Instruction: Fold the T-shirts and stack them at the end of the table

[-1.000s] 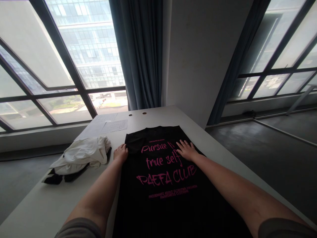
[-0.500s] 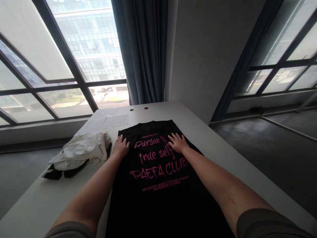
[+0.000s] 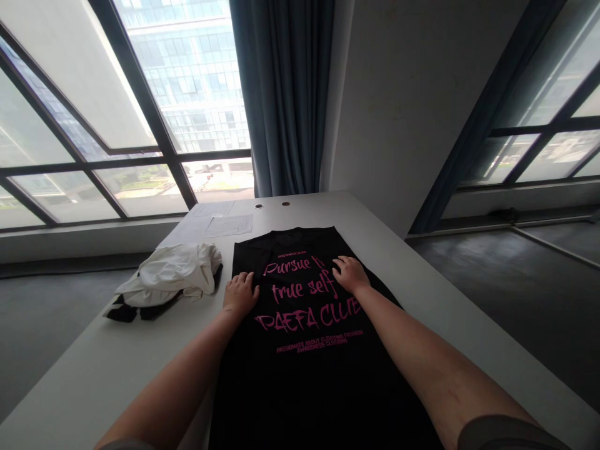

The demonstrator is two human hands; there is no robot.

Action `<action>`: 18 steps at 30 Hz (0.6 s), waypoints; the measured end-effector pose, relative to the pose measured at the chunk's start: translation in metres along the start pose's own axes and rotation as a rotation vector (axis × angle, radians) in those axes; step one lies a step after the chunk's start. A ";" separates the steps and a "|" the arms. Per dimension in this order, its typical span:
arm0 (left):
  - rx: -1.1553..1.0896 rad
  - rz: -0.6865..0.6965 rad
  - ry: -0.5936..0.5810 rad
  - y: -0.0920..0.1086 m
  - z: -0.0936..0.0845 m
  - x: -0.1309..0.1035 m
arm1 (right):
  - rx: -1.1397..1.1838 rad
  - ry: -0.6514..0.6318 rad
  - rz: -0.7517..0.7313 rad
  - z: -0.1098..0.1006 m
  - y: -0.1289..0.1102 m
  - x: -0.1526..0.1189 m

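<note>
A: What's the biggest thing near the work?
B: The white tabletop [image 3: 84,387], reaching toward a blue curtain [image 3: 285,94].

A: And on it?
B: A black T-shirt [image 3: 309,394] with pink lettering, spread flat. Its long axis runs away from the person, collar at the far end. Left of it, just beside, a crumpled white-and-black garment [image 3: 173,269]; beyond that, paper sheets [image 3: 229,224].

A: How do the hands lie?
B: Palms down, fingers loosely bent and apart, neither grip closed on cloth. The left hand [image 3: 241,294] touches the shirt's left edge; the right hand [image 3: 351,274] rests near its right edge, slightly farther out. The shirt lies beneath and between them, neither clearly nearer.
</note>
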State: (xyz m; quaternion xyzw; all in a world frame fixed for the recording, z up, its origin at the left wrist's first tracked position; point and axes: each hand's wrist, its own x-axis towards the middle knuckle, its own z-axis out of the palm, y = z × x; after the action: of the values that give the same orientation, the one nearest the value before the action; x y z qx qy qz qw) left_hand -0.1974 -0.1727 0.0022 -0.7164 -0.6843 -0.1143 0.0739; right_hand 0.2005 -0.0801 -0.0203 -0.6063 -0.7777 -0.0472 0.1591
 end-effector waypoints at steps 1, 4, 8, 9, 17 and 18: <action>0.016 0.005 -0.003 0.004 -0.006 0.005 | -0.001 0.002 0.004 0.000 -0.001 -0.001; 0.040 -0.022 -0.102 0.020 -0.020 0.030 | -0.009 -0.023 0.027 -0.002 -0.003 0.000; 0.049 -0.139 -0.305 0.036 -0.023 0.070 | -0.013 -0.048 0.047 -0.005 -0.006 0.000; 0.049 -0.147 -0.331 0.038 -0.023 0.079 | -0.010 -0.046 0.049 -0.006 -0.006 0.000; 0.011 -0.141 -0.363 0.022 -0.026 0.114 | 0.028 -0.002 0.051 -0.005 -0.005 0.000; -0.003 -0.114 -0.352 0.020 -0.025 0.111 | 0.033 -0.001 0.055 -0.005 -0.004 0.000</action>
State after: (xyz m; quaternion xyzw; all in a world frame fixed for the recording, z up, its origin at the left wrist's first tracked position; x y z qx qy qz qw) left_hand -0.1750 -0.0737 0.0571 -0.6855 -0.7259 0.0081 -0.0548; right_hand 0.1973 -0.0829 -0.0152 -0.6246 -0.7617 -0.0299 0.1697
